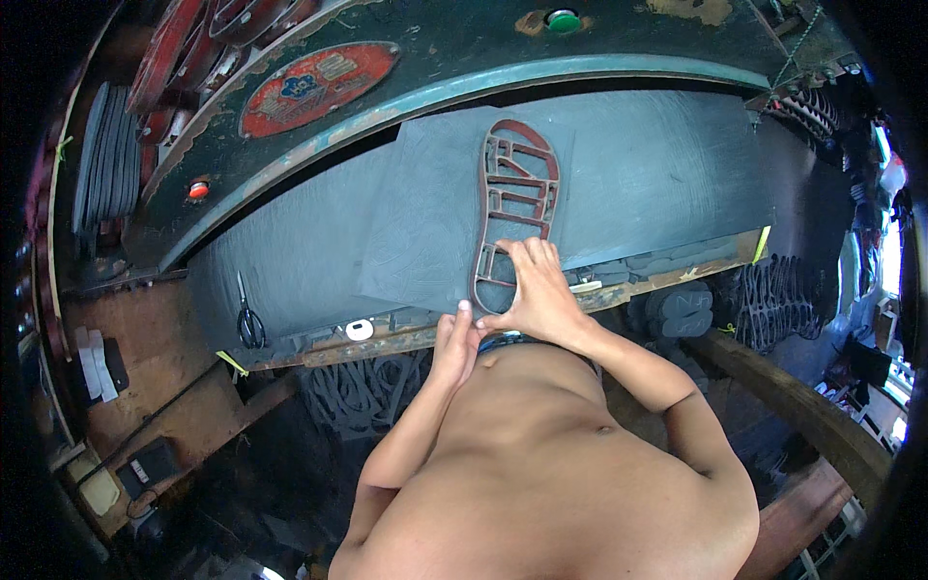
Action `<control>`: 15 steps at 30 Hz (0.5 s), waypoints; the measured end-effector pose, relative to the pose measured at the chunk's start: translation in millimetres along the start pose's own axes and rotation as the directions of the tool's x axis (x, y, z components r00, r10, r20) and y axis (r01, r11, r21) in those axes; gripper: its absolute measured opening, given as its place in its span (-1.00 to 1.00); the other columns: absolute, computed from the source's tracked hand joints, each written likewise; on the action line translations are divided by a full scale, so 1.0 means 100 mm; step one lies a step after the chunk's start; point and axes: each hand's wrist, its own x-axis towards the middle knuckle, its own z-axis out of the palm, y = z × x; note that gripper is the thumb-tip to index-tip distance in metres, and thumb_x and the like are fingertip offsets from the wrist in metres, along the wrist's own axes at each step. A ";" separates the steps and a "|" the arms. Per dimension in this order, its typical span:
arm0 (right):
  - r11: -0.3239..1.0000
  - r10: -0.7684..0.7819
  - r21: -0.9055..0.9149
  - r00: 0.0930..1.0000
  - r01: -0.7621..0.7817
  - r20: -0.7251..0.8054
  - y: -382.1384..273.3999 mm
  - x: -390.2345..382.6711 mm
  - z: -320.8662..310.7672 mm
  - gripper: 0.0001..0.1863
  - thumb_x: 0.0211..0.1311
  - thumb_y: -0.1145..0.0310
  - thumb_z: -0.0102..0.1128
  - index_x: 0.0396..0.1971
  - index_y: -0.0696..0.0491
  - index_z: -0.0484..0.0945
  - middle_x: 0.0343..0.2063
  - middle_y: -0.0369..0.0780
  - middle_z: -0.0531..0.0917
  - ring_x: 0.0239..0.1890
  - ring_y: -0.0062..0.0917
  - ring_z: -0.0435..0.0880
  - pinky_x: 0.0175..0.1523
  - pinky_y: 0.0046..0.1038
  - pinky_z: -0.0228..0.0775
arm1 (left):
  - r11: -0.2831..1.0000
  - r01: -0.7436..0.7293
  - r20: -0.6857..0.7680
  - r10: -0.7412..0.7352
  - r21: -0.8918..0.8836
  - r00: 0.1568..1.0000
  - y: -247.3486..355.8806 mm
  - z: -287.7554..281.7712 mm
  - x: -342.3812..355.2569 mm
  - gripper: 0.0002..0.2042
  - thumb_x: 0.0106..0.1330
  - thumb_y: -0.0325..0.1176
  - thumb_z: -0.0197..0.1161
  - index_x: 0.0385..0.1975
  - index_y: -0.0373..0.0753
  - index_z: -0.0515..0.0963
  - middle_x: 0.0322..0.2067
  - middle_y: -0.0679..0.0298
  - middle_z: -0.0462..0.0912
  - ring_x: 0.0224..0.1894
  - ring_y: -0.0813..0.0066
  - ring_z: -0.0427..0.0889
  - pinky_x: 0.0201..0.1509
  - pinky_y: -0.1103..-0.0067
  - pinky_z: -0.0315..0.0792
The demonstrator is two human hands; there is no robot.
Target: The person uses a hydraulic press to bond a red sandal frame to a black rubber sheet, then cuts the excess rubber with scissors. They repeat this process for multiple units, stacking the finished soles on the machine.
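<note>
A sole-shaped cutting die (496, 178), a reddish-brown metal outline with cross bars, lies on a dark grey sheet (425, 208) of rubber or foam. My right hand (541, 295) is closed around the die's near end, fingers over its right side and inside, thumb at the heel curve. Just left of that thumb, my left hand (456, 346) is at the sheet's near edge, its thumb up and the other fingers folded below. It seems to pinch that edge; the folded fingers are partly hidden.
A dark green press beam (464, 87) with a green button (562, 21) and a red button (198, 189) spans the far side. Black scissors (250, 324) and a white oval object (360, 330) lie at the near left. Cut-out scraps (362, 391) hang below the table edge.
</note>
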 end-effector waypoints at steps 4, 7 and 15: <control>0.999 -0.015 0.029 1.000 0.016 -0.028 0.02 -0.03 -0.03 0.12 -0.45 0.09 0.76 0.22 0.20 0.35 -0.06 -0.04 0.40 0.09 -0.13 0.38 0.25 -0.14 0.21 | 0.965 -0.038 -0.022 0.045 0.261 0.999 -0.01 -0.06 0.06 -0.75 0.60 -0.27 0.04 0.00 -0.36 0.45 -0.07 0.20 0.62 -0.10 0.49 0.62 0.04 0.42 0.61; 0.997 -0.005 0.074 0.999 0.008 -0.033 0.03 -0.04 -0.04 0.11 -0.43 0.11 0.75 0.23 0.19 0.35 -0.07 -0.04 0.40 0.08 -0.12 0.38 0.25 -0.13 0.22 | 0.978 -0.079 -0.036 0.088 0.194 0.995 -0.03 -0.02 0.03 -0.79 0.58 -0.32 0.08 -0.23 -0.33 0.54 -0.17 0.26 0.67 -0.17 0.55 0.63 -0.01 0.43 0.61; 1.000 -0.024 0.012 0.999 0.025 -0.030 0.02 -0.06 -0.02 0.12 -0.45 0.10 0.75 0.24 0.17 0.36 -0.10 -0.06 0.41 0.07 -0.16 0.39 0.24 -0.15 0.19 | 0.981 -0.037 0.002 0.037 0.191 0.999 0.05 0.04 0.01 -0.77 0.59 -0.29 0.08 -0.02 -0.33 0.53 -0.16 0.24 0.68 -0.18 0.49 0.67 -0.01 0.38 0.64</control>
